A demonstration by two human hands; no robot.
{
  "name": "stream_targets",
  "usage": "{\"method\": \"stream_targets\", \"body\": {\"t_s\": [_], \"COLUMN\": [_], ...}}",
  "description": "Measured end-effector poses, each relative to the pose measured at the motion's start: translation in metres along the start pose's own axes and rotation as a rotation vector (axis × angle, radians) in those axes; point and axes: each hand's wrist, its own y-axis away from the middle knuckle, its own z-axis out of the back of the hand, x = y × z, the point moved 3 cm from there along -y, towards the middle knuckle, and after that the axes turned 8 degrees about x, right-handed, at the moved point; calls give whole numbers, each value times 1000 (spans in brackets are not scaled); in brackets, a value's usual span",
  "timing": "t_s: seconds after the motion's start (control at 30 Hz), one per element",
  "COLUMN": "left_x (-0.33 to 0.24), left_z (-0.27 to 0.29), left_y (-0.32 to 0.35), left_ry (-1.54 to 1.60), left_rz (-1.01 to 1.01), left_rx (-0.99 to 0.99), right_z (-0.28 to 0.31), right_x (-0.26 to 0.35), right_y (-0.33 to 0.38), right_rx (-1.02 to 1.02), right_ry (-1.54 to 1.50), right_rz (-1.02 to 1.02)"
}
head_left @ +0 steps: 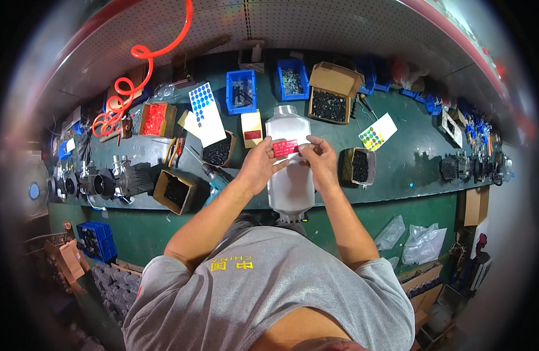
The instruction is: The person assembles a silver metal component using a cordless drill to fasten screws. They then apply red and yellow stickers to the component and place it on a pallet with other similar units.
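Pinching the red printed label (286, 148) at its right end, I have the right hand (320, 158) closed on it; the left hand (258, 168) curls by its left end, though whether those fingers grip I cannot tell. The label looks thin, light and easily creased, so I'd keep to its edges. Below the fingers lies the pale grey housing (290, 193), probably stiff, smooth and much heavier, best held by its sides. Left of the left fingers rests a power drill (217, 181); right of the right fingers, a small open carton (347, 168).
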Motion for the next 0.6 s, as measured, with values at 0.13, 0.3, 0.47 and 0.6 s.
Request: {"method": "stream_targets", "body": {"t_s": [0.13, 0.3, 0.47, 0.6], "left_x": [3, 9, 15, 3], "left_z": [6, 31, 46, 37], "left_y": [-12, -30, -53, -65], "left_ry": [-115, -556, -733, -1035], "left_rz": [-33, -60, -277, -369], "left_rx": [-63, -249, -330, -457], "right_z": [11, 22, 21, 17], "right_x": [2, -7, -10, -10], "right_y": [-16, -35, -49, -63], "right_rx": [65, 22, -12, -121], "right_ry": [79, 5, 66, 285], "right_rz": [-38, -15, 3, 117]}}
